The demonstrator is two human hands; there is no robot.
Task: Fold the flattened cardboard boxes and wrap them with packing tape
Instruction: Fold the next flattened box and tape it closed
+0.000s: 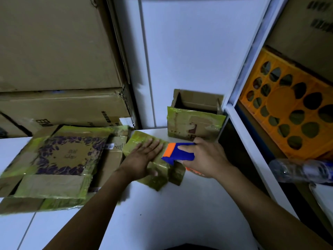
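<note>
My left hand lies flat, fingers straight, pressing the folded box near the counter's back edge. My right hand grips the tape dispenser over the box's right part. Press firmly; draw tape taut and straight across the fold.

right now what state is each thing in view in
left hand, open, pressing flat on the folded box
right hand, gripping the tape dispenser
tape dispenser, held at the folded box's right end
folded box, lying flat, wrapped in tape
small box, upright, top open, front taped
flat stack, lying flat, taped
bottle, on its side
</note>
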